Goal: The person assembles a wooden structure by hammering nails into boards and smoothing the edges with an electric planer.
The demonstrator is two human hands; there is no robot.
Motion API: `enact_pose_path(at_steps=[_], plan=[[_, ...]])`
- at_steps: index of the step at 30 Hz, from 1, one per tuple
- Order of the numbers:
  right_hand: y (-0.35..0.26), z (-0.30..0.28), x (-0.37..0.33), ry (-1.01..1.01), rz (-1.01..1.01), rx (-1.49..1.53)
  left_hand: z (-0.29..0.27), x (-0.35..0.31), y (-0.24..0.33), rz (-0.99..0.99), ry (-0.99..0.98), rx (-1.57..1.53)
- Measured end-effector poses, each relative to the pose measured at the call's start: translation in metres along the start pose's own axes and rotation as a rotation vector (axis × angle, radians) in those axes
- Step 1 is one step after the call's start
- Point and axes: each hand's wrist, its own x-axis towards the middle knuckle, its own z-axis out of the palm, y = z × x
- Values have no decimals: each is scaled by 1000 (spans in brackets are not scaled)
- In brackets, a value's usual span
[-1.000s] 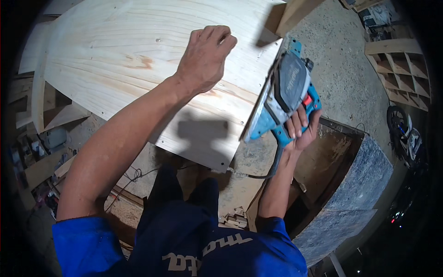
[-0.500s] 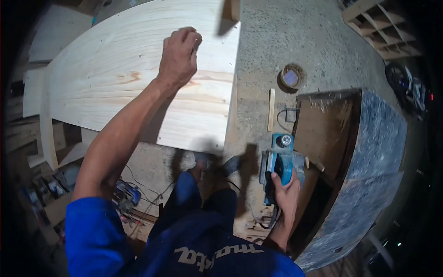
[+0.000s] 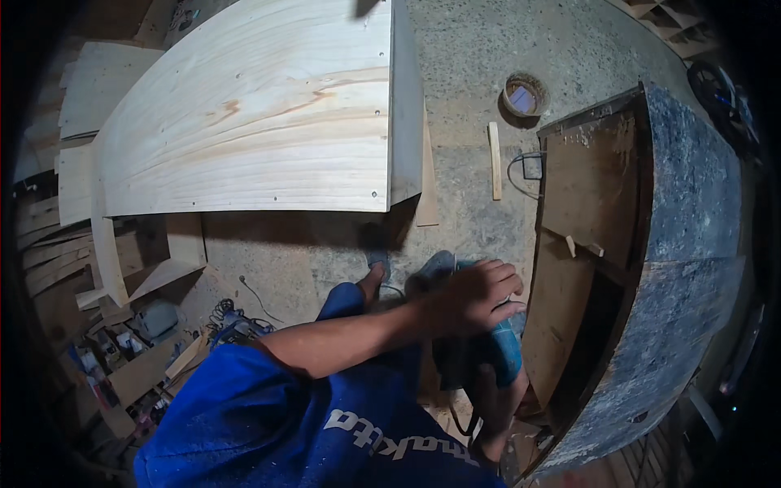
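Note:
My right hand (image 3: 498,397) is wrapped round the rear handle of a teal electric planer (image 3: 506,351), held low in front of my legs. My left arm crosses my body, and my left hand (image 3: 486,297) is closed over the planer's front end with its fingers curled. That hand hides the front knob and much of the tool's top, and motion smears it a little. Ahead and to the left stands a large pale wooden panel (image 3: 260,122) with a curved far edge and screw heads along its rim. Neither hand touches it.
At right stands a worn, open-fronted cabinet (image 3: 691,220) with wood offcuts (image 3: 582,246) inside. A round bucket (image 3: 525,98) and a wooden strip (image 3: 495,163) are on the concrete floor. Tools and corded gear (image 3: 232,321) lie at lower left, beside a wooden frame (image 3: 104,252).
My left hand has left the panel's top and come down right, onto the planer's front. My right hand keeps the planer, now lower and closer to me. The view has shifted.

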Motion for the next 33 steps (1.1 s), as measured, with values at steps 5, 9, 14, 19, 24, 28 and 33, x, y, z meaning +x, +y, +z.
enact_pose_path(at_steps=[5,9,14,19,24,28,33], plan=[[-4,4,1,-165,137,42,-11,-1,-7,-205,-154,-19],[-7,1,0,-243,61,2,-76,15,10,-160,-598,-264],[23,10,20,-217,187,190,-167,23,15,441,-135,196],[16,45,40,-341,424,1041,-348,28,-54,27,590,859],[41,58,45,-607,389,1176,-366,25,-102,94,701,1168],[26,71,69,-492,381,1315,-369,30,-102,93,700,1173],[5,84,101,-523,338,1422,-372,30,-103,63,709,1131]])
